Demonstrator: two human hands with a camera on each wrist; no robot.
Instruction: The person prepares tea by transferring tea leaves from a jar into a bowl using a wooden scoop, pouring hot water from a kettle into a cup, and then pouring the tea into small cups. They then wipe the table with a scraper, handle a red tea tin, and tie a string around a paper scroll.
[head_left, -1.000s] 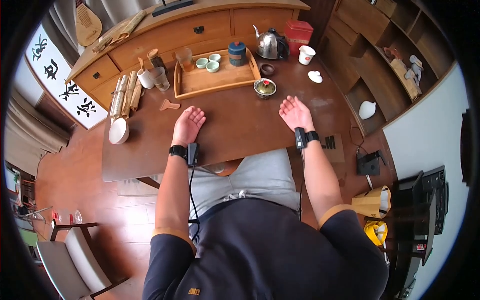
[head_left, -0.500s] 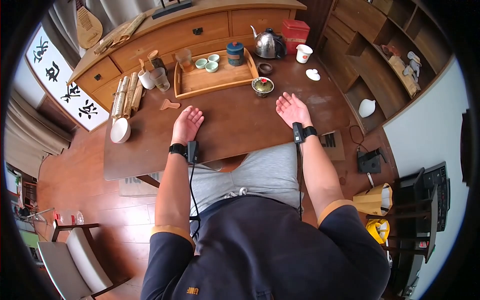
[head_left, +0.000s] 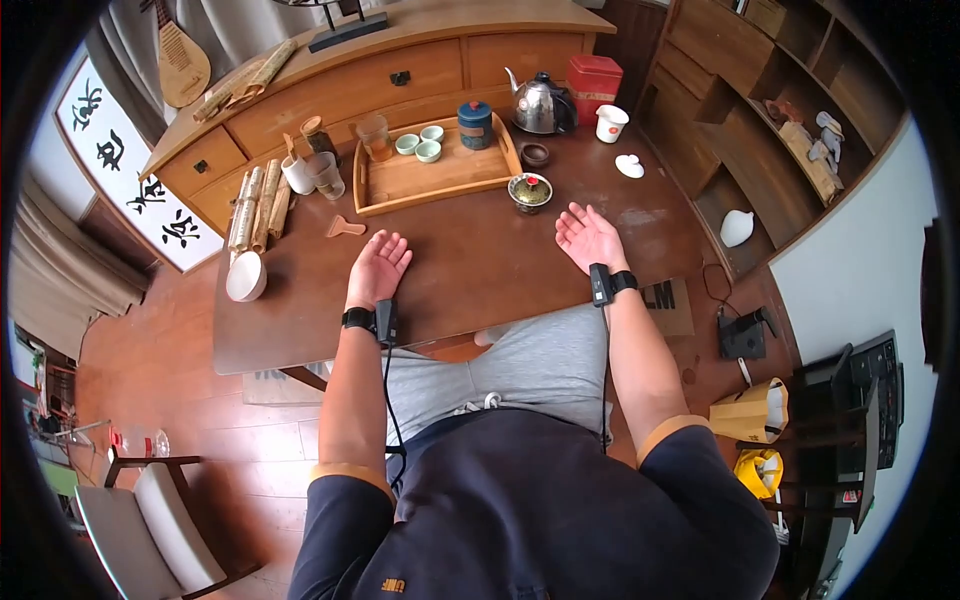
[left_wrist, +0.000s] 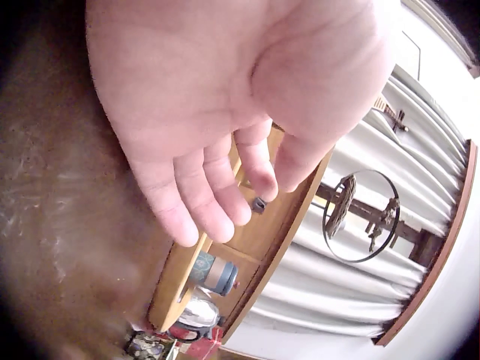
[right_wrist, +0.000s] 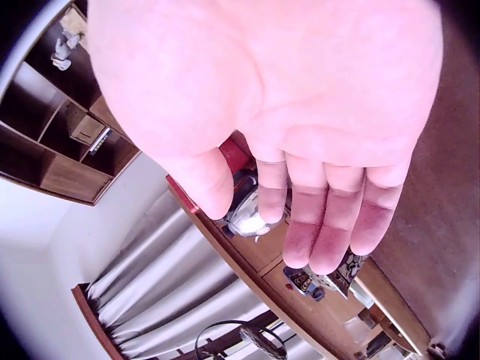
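My left hand [head_left: 380, 268] lies palm up over the near part of the brown table [head_left: 460, 270], fingers loosely bent and holding nothing. To the right, my right hand [head_left: 590, 238] has the same pose, palm up with relaxed fingers and nothing in it. Closest to the right hand is a patterned lidded tea bowl [head_left: 530, 192] with a red knob. A small wooden scoop [head_left: 346, 227] lies just beyond the left hand. Both wrist views show bare palms, the left palm [left_wrist: 217, 82] and the right palm [right_wrist: 270, 90], with slightly spread thumbs.
Behind the hands stands a wooden tray [head_left: 400, 180] with green cups [head_left: 428, 151] and a blue canister [head_left: 475, 125]. A kettle [head_left: 538, 108], white pitcher [head_left: 611, 124] and white lid [head_left: 629, 166] are at right. Bamboo scrolls [head_left: 262, 205] and a white bowl [head_left: 246, 277] are at left.
The head view has tilted slightly, so the table sits a little lower in the picture. Both hands keep nearly the same pose, and no object has moved on the table.
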